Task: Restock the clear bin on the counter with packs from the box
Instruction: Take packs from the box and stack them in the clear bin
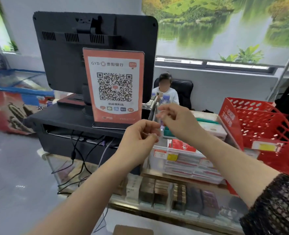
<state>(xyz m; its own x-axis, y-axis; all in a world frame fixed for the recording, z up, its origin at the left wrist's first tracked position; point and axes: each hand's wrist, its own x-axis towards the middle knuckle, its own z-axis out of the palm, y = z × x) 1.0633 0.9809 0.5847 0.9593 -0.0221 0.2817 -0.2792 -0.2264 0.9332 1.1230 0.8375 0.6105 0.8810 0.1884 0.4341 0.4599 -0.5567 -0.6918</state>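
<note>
Just past the QR sign, the left hand is curled tight and the right hand half-closed, both apparently pinching a blurred wisp of clear film. Beneath them, the clear bin sits on the surface, a red pack on top. One sharp tug and that film drops among the stock, or the right forearm knocks the red basket.

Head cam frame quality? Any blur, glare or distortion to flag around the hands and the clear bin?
Head view: fingers of the left hand and right hand are motion-smeared, so whatever is between them is unreadable; the QR sign is sharp; the clear bin looks soft; the glass counter reflects, dimming what lies beneath; wide-angle bowing curves the monitor edges.
</note>
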